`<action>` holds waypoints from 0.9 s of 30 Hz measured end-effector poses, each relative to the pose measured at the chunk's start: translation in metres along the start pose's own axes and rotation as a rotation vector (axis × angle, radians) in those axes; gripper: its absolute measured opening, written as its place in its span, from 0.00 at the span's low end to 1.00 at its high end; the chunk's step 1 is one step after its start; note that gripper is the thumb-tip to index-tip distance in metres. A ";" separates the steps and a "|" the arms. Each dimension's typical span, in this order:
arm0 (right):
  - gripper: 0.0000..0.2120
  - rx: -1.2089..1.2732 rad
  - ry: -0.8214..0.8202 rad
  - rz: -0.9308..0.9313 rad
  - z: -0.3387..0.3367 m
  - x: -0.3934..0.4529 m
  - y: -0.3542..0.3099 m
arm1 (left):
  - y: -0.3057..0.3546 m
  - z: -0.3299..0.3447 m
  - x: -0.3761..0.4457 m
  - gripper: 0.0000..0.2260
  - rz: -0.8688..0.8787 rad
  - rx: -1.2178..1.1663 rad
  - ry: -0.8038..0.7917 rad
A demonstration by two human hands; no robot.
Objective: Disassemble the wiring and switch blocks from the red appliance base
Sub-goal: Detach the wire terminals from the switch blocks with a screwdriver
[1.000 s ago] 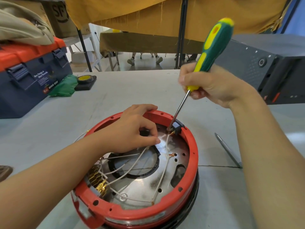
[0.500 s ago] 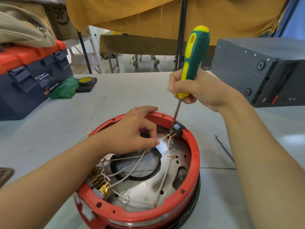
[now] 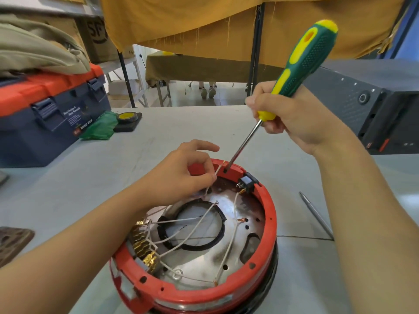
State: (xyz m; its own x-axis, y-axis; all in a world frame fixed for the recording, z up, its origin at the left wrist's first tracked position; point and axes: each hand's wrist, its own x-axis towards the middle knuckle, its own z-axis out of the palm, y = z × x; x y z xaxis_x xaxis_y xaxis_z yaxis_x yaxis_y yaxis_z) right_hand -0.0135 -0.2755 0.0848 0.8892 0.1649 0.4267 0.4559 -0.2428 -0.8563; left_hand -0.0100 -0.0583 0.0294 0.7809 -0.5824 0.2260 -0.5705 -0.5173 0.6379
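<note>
Head view, left hand (image 3: 181,175) pinching white wire (image 3: 216,173) above red base (image 3: 269,214)

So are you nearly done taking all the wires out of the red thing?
Not nearly. One white wire looks freed: the left hand pinches it, lifted over the rim of the red base. The right hand holds the screwdriver, tip at the rim. Still left: the black switch block, the brass terminal block, and the other wires crossing the plate.
</note>
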 end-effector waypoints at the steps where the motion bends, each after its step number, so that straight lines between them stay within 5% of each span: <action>1: 0.13 0.012 0.032 -0.013 -0.001 0.000 -0.001 | 0.000 -0.001 0.000 0.08 -0.017 -0.032 0.023; 6: 0.14 0.002 0.110 -0.027 -0.007 -0.001 -0.004 | -0.001 -0.016 0.001 0.05 -0.161 -0.294 0.165; 11: 0.17 -0.055 0.037 -0.049 -0.007 -0.004 -0.006 | -0.018 -0.043 -0.012 0.03 -0.289 -0.316 0.230; 17: 0.20 -0.068 0.011 -0.051 -0.003 -0.004 -0.007 | -0.054 -0.080 -0.035 0.05 -0.499 -0.126 0.264; 21: 0.18 -0.057 0.004 -0.044 0.000 -0.005 -0.007 | -0.086 -0.076 -0.050 0.06 -0.635 0.085 0.150; 27: 0.17 -0.047 -0.003 -0.029 -0.002 -0.007 -0.010 | -0.110 -0.068 -0.063 0.06 -0.592 0.353 0.082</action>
State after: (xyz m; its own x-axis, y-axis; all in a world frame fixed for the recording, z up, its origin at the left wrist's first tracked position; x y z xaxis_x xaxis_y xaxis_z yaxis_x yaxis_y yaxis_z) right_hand -0.0240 -0.2763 0.0906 0.8755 0.1755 0.4502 0.4829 -0.2821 -0.8290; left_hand 0.0211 0.0786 -0.0049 0.9950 -0.0976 -0.0226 -0.0808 -0.9146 0.3963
